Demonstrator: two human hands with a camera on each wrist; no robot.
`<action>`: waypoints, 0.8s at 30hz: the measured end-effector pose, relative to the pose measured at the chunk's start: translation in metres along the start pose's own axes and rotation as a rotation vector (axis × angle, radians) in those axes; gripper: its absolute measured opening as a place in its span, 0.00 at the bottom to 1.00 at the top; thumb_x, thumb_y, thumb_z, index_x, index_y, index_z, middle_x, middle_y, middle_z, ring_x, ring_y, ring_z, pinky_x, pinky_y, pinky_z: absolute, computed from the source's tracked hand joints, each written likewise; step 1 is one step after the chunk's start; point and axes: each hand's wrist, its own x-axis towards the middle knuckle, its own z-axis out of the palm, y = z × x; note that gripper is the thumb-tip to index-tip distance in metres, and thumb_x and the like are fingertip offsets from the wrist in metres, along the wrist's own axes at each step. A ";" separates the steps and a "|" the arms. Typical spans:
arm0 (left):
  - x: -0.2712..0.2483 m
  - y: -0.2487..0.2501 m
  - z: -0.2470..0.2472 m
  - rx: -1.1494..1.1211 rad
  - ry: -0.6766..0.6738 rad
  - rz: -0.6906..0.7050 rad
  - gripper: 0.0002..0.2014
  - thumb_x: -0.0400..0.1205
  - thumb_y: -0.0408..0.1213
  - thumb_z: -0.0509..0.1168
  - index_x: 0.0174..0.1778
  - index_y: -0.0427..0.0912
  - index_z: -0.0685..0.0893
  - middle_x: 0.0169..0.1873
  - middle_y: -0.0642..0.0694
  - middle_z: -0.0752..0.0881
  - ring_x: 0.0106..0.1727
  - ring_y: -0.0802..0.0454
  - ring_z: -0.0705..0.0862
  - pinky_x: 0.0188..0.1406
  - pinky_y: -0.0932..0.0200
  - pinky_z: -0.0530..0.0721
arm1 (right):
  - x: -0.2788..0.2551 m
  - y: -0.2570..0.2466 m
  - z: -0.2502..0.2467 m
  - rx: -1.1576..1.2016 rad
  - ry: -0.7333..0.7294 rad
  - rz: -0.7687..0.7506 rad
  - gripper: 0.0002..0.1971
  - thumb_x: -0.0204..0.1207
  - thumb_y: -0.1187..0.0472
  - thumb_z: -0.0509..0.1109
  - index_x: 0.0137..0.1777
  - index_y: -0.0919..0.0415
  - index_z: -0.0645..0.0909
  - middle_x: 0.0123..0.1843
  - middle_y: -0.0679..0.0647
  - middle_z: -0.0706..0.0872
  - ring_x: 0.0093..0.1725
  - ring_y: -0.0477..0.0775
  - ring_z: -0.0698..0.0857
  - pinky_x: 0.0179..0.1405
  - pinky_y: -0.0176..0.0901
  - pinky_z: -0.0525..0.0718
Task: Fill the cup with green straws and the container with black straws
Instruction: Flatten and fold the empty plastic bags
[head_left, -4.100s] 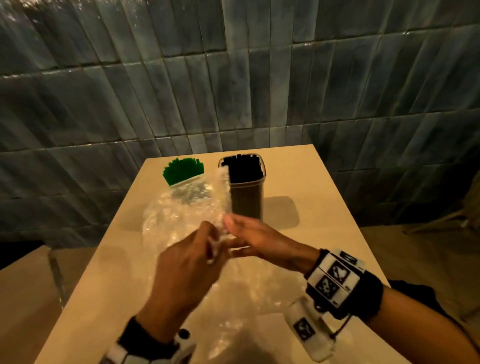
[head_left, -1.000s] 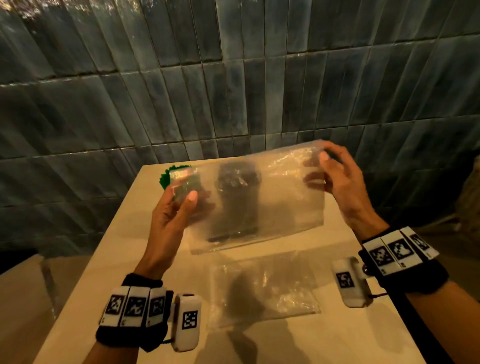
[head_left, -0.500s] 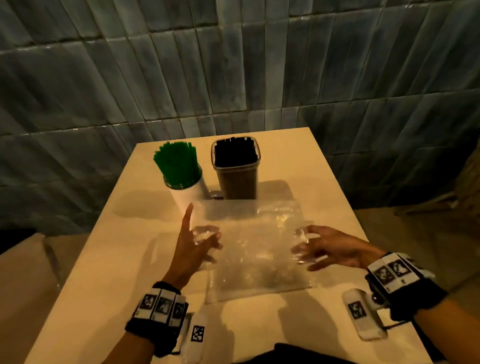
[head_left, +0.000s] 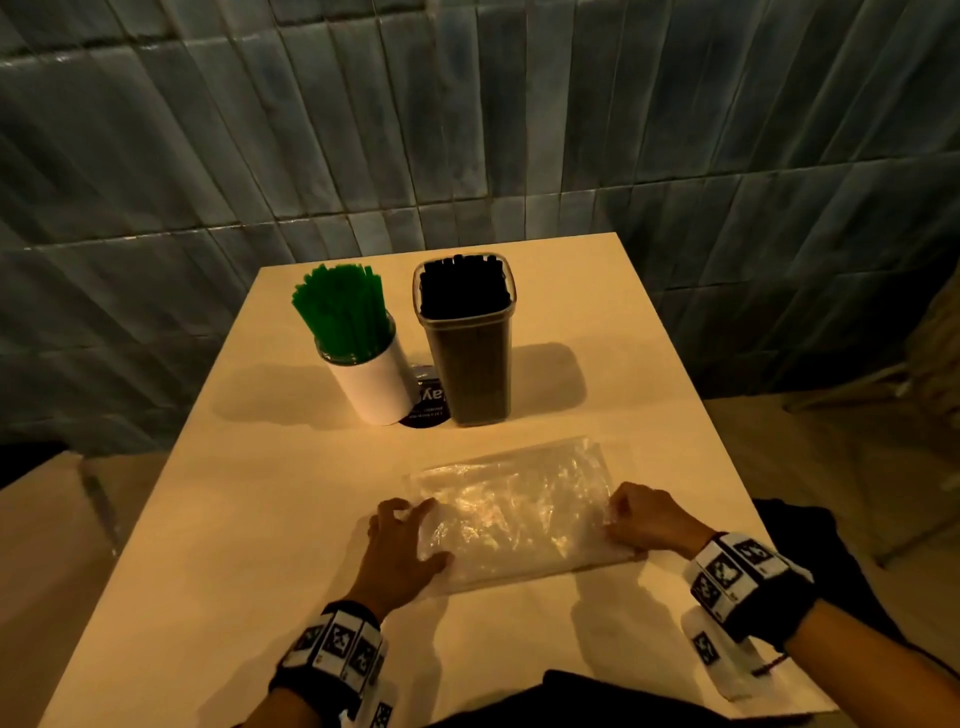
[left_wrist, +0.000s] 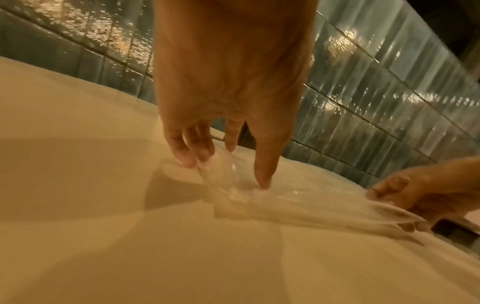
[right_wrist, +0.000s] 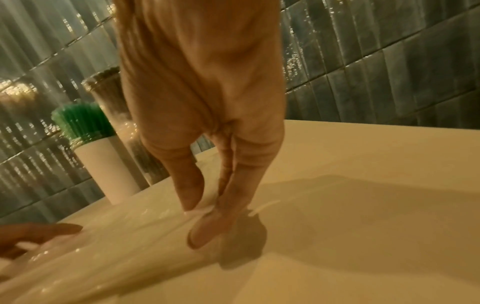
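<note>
A white cup (head_left: 371, 389) packed with green straws (head_left: 340, 312) stands at the far middle of the table. Right beside it is a clear tall container (head_left: 470, 358) full of black straws (head_left: 462, 286). Nearer to me, clear plastic bags (head_left: 514, 514) lie flat on the table. My left hand (head_left: 400, 543) presses its spread fingertips and thumb on the bags' left end. My right hand (head_left: 641, 519) rests its fingertips on their right edge. In the right wrist view the cup (right_wrist: 106, 166) and the container (right_wrist: 109, 96) show behind the hand.
The table (head_left: 260, 519) is beige and stands against a grey-blue tiled wall (head_left: 467, 130). A round black disc with white lettering (head_left: 427, 408) lies between cup and container. The floor drops away at the table's left and right edges.
Both hands held one clear bag up in front of the cup and container, then laid it flat on the other bag. Now the hands sit at its two ends.
</note>
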 end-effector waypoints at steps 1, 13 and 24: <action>0.002 0.000 0.000 0.015 0.005 -0.009 0.43 0.70 0.67 0.63 0.80 0.53 0.61 0.72 0.42 0.60 0.74 0.44 0.62 0.74 0.55 0.55 | 0.001 -0.001 0.001 0.011 0.017 0.008 0.15 0.72 0.59 0.73 0.56 0.58 0.74 0.53 0.57 0.82 0.38 0.48 0.81 0.22 0.26 0.74; 0.018 0.020 -0.018 0.300 -0.010 0.032 0.40 0.72 0.57 0.70 0.77 0.49 0.61 0.79 0.37 0.46 0.79 0.35 0.51 0.76 0.43 0.60 | 0.011 -0.025 0.011 -0.096 0.063 0.003 0.16 0.73 0.60 0.68 0.55 0.61 0.67 0.62 0.63 0.78 0.60 0.64 0.79 0.42 0.42 0.71; 0.062 0.048 -0.058 -0.170 -0.094 0.167 0.61 0.64 0.56 0.79 0.81 0.49 0.42 0.80 0.42 0.60 0.78 0.43 0.64 0.76 0.49 0.64 | -0.007 -0.058 -0.028 -0.054 0.067 -0.470 0.18 0.76 0.72 0.61 0.65 0.64 0.66 0.59 0.59 0.80 0.56 0.59 0.82 0.51 0.48 0.79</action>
